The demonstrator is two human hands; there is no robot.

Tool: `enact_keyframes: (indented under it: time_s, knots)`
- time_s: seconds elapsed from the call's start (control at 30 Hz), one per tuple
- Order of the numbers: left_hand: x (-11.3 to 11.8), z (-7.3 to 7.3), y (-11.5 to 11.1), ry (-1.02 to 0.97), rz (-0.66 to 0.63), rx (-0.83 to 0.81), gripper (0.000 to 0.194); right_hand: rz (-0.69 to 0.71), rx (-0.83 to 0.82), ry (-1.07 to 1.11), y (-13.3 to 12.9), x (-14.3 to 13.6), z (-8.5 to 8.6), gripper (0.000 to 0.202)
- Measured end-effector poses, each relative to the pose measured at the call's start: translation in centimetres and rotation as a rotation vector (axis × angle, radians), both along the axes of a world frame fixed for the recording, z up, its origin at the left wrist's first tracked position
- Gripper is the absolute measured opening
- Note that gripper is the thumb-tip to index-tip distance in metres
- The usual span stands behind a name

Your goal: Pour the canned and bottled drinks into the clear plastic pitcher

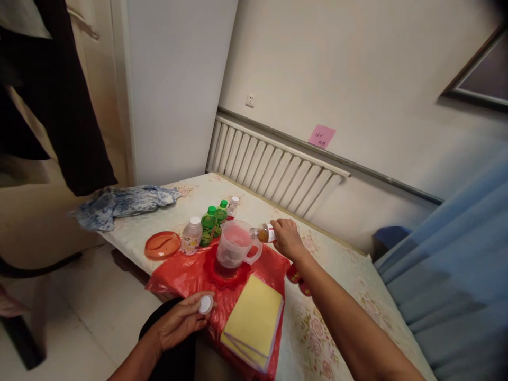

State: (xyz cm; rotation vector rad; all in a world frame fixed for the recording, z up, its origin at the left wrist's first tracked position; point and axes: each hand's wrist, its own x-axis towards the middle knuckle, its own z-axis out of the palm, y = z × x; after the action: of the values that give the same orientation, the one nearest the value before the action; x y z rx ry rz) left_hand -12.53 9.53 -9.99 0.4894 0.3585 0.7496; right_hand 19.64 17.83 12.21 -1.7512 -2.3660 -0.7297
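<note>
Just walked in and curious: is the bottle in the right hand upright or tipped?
Tipped. The bottle lies nearly level in the right hand, its neck pointing at the plastic jug, beside the rim.

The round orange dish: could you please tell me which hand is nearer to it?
Left. The left hand, holding a white cap, is on the near side of the orange dish; the right hand, gripping a bottle, is farther off, beyond the jug.
</note>
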Motion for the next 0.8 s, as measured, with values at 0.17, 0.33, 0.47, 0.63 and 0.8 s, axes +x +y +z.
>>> enact_keyframes:
  time_s: [0.17,0.33,0.47,0.63,0.8]
  knots:
    - [0.0,-0.1,0.0,0.004,-0.001,0.013,0.038,0.027,0.009,-0.064,0.2,-0.6,0.7,0.039]
    - [-0.1,0.0,0.0,0.038,0.004,0.021,0.040,0.052,0.003,-0.117,0.3,-1.2,1.5,0.041]
    - [-0.1,0.1,-0.1,0.061,0.013,0.023,0.042,0.079,0.000,-0.150,0.3,-1.7,2.3,0.042]
    - [-0.1,0.3,0.0,0.061,0.020,0.014,0.042,0.114,-0.010,-0.207,0.2,-2.5,3.3,0.039]
    - [0.0,0.5,-0.1,0.053,0.026,0.009,0.041,0.146,0.008,-0.272,0.3,-3.4,4.0,0.033]
